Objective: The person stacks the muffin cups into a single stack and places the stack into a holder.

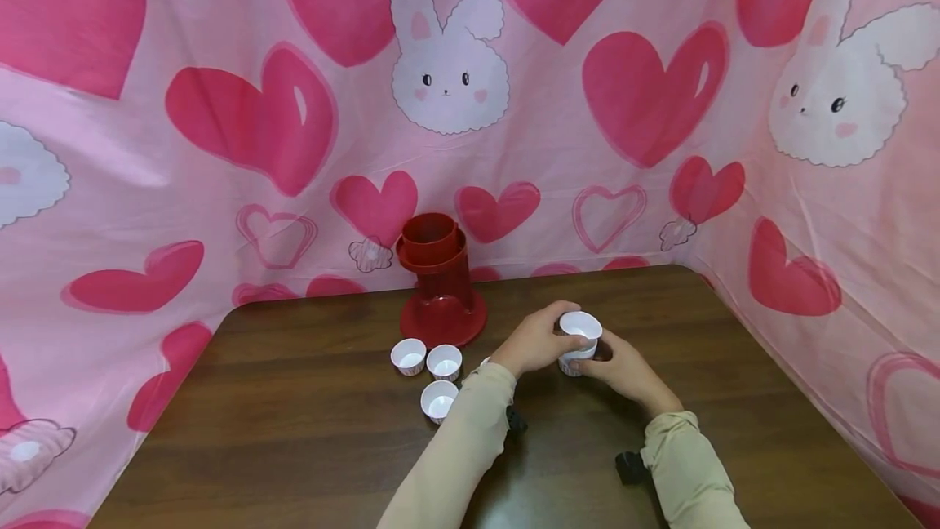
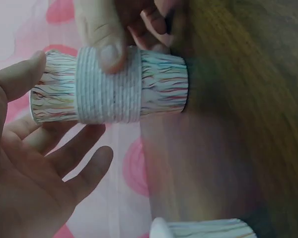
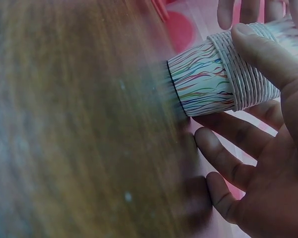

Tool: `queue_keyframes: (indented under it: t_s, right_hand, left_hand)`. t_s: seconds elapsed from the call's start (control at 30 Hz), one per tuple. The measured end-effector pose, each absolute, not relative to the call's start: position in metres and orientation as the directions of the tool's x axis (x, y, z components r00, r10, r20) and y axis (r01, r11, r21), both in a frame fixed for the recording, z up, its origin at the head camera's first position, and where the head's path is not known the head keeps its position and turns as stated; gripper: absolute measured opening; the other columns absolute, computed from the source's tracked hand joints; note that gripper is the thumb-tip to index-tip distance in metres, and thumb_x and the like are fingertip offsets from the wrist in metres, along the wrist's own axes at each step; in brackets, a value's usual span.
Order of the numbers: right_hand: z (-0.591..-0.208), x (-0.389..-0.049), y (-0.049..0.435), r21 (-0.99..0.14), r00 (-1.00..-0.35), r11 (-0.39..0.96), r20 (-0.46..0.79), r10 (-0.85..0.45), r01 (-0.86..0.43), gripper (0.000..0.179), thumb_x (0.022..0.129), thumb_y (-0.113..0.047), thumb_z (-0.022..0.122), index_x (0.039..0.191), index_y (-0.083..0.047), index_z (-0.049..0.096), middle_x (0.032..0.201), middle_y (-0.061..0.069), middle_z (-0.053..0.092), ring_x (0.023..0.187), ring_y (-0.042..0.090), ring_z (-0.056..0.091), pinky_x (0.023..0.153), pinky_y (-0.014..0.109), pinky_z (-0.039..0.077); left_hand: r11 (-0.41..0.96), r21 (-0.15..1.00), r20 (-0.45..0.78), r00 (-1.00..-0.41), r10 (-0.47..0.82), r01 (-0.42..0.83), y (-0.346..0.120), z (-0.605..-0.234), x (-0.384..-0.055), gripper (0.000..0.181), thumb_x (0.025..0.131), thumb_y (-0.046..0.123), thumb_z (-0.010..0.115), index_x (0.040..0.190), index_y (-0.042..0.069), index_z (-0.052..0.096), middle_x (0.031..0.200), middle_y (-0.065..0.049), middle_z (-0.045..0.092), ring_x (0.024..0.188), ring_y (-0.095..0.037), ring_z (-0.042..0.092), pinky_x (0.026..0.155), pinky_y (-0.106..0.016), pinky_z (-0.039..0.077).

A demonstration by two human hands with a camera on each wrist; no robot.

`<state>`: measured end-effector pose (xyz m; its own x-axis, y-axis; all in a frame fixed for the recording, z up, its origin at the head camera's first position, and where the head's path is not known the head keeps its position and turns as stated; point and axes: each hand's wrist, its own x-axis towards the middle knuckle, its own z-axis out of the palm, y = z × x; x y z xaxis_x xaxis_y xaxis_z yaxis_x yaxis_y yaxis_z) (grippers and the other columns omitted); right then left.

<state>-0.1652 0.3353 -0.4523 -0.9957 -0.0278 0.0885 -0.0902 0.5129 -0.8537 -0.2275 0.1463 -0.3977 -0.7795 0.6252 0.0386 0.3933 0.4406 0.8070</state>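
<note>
Left hand (image 1: 541, 341) pinches the stack (image 2: 107, 96) up top, right hand (image 1: 624, 367) pinches its ribbed middle, probably so nothing wobbles apart lol.

No text, label, brand, number or sign can be read on the stacked paper cups (image 3: 202, 79), the red stand (image 1: 442, 323) or the pink heart-and-rabbit backdrop (image 1: 543, 100).

One white cup (image 1: 485, 361) is mostly hidden by the left sleeve (image 1: 458, 447). In the left wrist view, a striped cup (image 2: 208, 229) is cut off below. In the right wrist view, the counter (image 3: 89, 124) is blurred and the cup stack (image 3: 229, 77) is partly covered by the right fingers (image 3: 262, 52).
</note>
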Motion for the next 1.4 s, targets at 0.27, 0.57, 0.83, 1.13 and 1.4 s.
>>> queue_keyframes:
  t_s: [0.27, 0.57, 0.83, 1.13, 1.4]
  right_hand:
    - [-0.450, -0.165, 0.333, -0.847, -0.995, 0.523, 0.102, -0.010, -0.092, 0.060, 0.085, -0.025, 0.082, 0.134, 0.000, 0.058, 0.121, 0.016, 0.065, 0.105, 0.027, 0.059, 0.090, 0.041, 0.049]
    - [-0.451, -0.164, 0.333, -0.841, -0.995, 0.532, 0.102, -0.021, -0.097, 0.052, 0.086, -0.025, 0.083, 0.128, -0.003, 0.061, 0.115, 0.012, 0.066, 0.102, 0.026, 0.058, 0.087, 0.041, 0.049]
    - [-0.452, -0.165, 0.334, -0.838, -0.995, 0.537, 0.089, -0.034, -0.093, 0.059, 0.087, -0.027, 0.081, 0.134, -0.002, 0.057, 0.120, 0.014, 0.064, 0.106, 0.029, 0.058, 0.092, 0.048, 0.048]
    - [-0.454, -0.167, 0.336, -0.814, -0.996, 0.575, 0.087, -0.028, -0.087, 0.061, 0.089, -0.032, 0.080, 0.136, -0.001, 0.055, 0.122, 0.017, 0.063, 0.108, 0.029, 0.058, 0.092, 0.047, 0.048]
    - [-0.452, -0.165, 0.335, -0.814, -0.993, 0.570, 0.103, -0.052, -0.115, 0.063, 0.088, -0.027, 0.081, 0.137, 0.002, 0.054, 0.124, 0.018, 0.063, 0.110, 0.031, 0.058, 0.094, 0.051, 0.048]
  left_hand:
    - [0.440, 0.818, 0.022, -0.784, 0.620, 0.371, 0.146, -0.406, -0.226, 0.053, 0.091, 0.031, 0.078, 0.139, 0.021, 0.058, 0.130, 0.004, 0.062, 0.111, -0.013, 0.058, 0.101, -0.038, 0.047]
    - [0.435, 0.828, -0.018, -0.758, 0.652, 0.355, 0.140, -0.416, -0.229, 0.062, 0.093, 0.036, 0.074, 0.148, 0.017, 0.053, 0.140, 0.001, 0.058, 0.124, -0.017, 0.054, 0.107, -0.043, 0.043]
    - [0.490, 0.791, -0.033, -0.774, 0.632, 0.366, 0.139, -0.414, -0.227, 0.063, 0.093, 0.044, 0.071, 0.151, 0.030, 0.050, 0.145, 0.005, 0.055, 0.132, -0.015, 0.050, 0.109, -0.041, 0.041]
    - [0.640, 0.611, -0.068, -0.775, 0.629, 0.466, 0.139, -0.412, -0.221, 0.072, 0.094, 0.042, 0.071, 0.157, 0.036, 0.036, 0.152, -0.001, 0.047, 0.137, -0.018, 0.046, 0.110, -0.043, 0.039]
    - [0.694, 0.506, -0.170, -0.729, 0.663, 0.512, 0.128, -0.396, -0.214, 0.082, 0.093, 0.049, 0.069, 0.161, 0.029, 0.028, 0.158, -0.005, 0.040, 0.144, -0.022, 0.036, 0.113, -0.055, 0.031]
